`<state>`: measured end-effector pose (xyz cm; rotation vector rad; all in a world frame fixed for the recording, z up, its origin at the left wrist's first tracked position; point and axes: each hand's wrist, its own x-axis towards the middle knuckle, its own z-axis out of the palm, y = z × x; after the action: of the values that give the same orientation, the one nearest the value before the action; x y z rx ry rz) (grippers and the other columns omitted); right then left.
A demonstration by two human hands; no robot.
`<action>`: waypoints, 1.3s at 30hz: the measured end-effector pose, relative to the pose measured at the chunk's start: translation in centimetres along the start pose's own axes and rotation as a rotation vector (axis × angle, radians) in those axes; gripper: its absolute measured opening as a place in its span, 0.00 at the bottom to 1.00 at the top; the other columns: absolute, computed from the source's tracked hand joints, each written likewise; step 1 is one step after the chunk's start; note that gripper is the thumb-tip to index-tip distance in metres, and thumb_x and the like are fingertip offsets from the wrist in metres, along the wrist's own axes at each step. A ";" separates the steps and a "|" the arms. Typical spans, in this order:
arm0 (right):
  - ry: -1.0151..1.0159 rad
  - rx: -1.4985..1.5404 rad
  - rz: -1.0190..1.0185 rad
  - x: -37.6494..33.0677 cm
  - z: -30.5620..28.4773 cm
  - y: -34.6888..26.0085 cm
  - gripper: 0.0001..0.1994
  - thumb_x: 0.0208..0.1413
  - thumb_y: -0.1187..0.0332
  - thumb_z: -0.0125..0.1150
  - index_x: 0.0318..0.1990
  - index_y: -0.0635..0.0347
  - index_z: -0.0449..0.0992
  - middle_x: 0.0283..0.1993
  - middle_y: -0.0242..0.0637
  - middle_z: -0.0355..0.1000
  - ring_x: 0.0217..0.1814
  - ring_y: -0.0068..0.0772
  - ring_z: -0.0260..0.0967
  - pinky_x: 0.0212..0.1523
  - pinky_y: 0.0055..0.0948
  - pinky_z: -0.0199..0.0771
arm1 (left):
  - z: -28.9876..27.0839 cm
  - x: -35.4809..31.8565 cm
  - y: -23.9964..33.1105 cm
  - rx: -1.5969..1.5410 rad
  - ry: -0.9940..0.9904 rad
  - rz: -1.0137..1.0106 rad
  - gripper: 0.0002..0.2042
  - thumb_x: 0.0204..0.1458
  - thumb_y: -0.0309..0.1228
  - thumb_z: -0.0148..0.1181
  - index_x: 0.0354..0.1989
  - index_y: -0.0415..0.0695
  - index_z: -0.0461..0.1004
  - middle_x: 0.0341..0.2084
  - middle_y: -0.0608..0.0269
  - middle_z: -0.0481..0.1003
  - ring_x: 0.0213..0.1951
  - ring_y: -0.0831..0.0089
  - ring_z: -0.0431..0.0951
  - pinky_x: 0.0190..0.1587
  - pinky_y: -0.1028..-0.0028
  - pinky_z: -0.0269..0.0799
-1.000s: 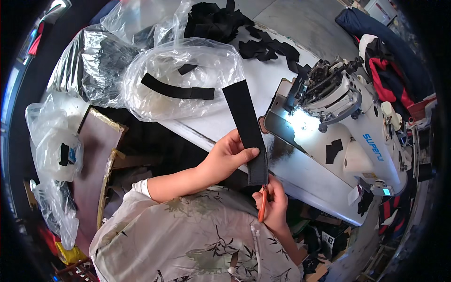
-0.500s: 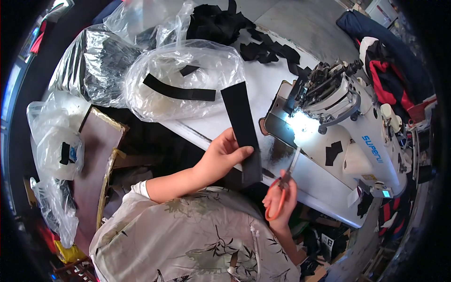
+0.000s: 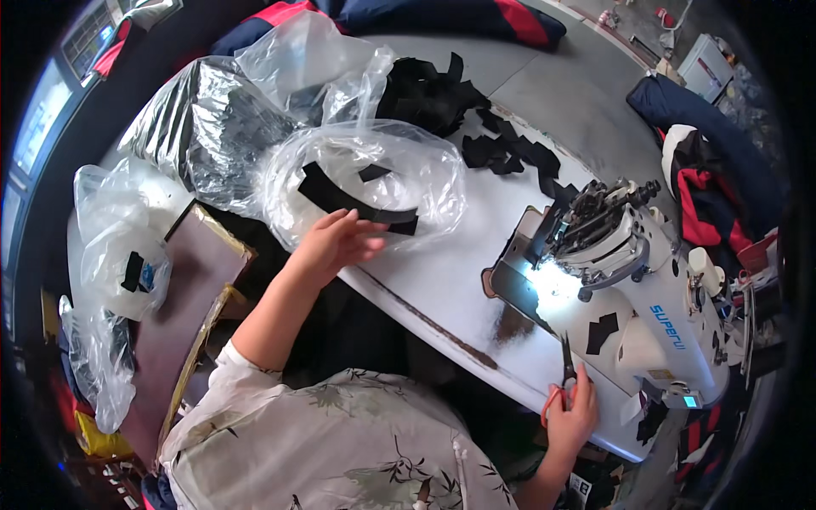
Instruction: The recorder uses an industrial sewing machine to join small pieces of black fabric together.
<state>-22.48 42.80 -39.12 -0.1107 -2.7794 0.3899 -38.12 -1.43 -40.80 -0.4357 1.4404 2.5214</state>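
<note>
My left hand (image 3: 338,242) is stretched out with its fingers apart at the near edge of a clear plastic bag (image 3: 442,183). Just beyond the fingertips, a black fabric strip (image 3: 340,197) lies on the bag, and the end of another dark strip (image 3: 406,226) shows beneath it. My fingers seem to hold nothing. Scissors (image 3: 567,364) with red-orange handles are in my right hand (image 3: 574,416), by the table's near edge. Their blades point away from me, toward the sewing machine (image 3: 633,280).
Black fabric scraps (image 3: 429,93) are heaped at the far side of the white table (image 3: 416,302). A silvery plastic bundle (image 3: 221,127) is at the far left. One black piece (image 3: 602,333) rests on the machine's base. A brown board (image 3: 191,280) stands at left.
My left hand has moved left and away from me, and the black strip it held now lies on the bag. My right hand has shifted right with the scissors. The view has shifted.
</note>
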 end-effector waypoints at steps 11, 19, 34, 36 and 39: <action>0.060 -0.120 0.427 -2.1 -1.2 12.3 0.30 0.54 0.75 0.64 0.67 0.57 0.67 0.61 0.48 0.70 0.60 0.48 0.71 0.58 0.38 0.73 | 2.7 -3.9 5.5 0.908 0.168 0.348 0.13 0.66 0.37 0.54 0.42 0.39 0.78 0.25 0.64 0.79 0.24 0.76 0.78 0.27 0.79 0.72; -0.011 0.053 0.357 -1.7 -1.0 14.6 0.22 0.55 0.73 0.63 0.58 0.64 0.72 0.57 0.51 0.69 0.61 0.54 0.67 0.59 0.44 0.69 | 9.7 15.2 8.9 1.964 0.375 1.180 0.14 0.53 0.38 0.62 0.47 0.50 0.80 0.54 0.61 0.74 0.57 0.57 0.73 0.56 0.61 0.70; 0.096 -0.079 0.314 -2.6 -1.3 13.0 0.19 0.59 0.70 0.61 0.57 0.63 0.74 0.57 0.49 0.71 0.60 0.54 0.66 0.61 0.43 0.66 | 17.7 9.8 4.2 1.834 0.091 1.726 0.03 0.48 0.30 0.57 0.25 0.47 0.72 0.19 0.60 0.77 0.28 0.59 0.80 0.43 0.58 0.73; 0.014 -0.067 0.313 -1.9 -2.2 12.2 0.19 0.58 0.69 0.61 0.57 0.63 0.74 0.56 0.48 0.71 0.59 0.53 0.67 0.61 0.42 0.66 | 19.2 5.5 -0.7 2.151 -0.278 1.343 0.09 0.46 0.38 0.63 0.24 0.49 0.73 0.21 0.57 0.77 0.33 0.59 0.80 0.38 0.61 0.76; -0.063 -0.029 0.351 -0.5 -2.8 11.5 0.21 0.55 0.70 0.62 0.57 0.62 0.74 0.54 0.47 0.72 0.57 0.51 0.70 0.58 0.39 0.69 | 19.3 3.1 -6.0 1.885 -0.653 0.937 0.15 0.49 0.44 0.64 0.23 0.45 0.74 0.18 0.56 0.76 0.26 0.57 0.80 0.31 0.60 0.75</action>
<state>-20.71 54.52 -39.97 -0.6077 -2.8267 0.4440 -42.00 18.37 -37.43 1.3573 2.8980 0.2948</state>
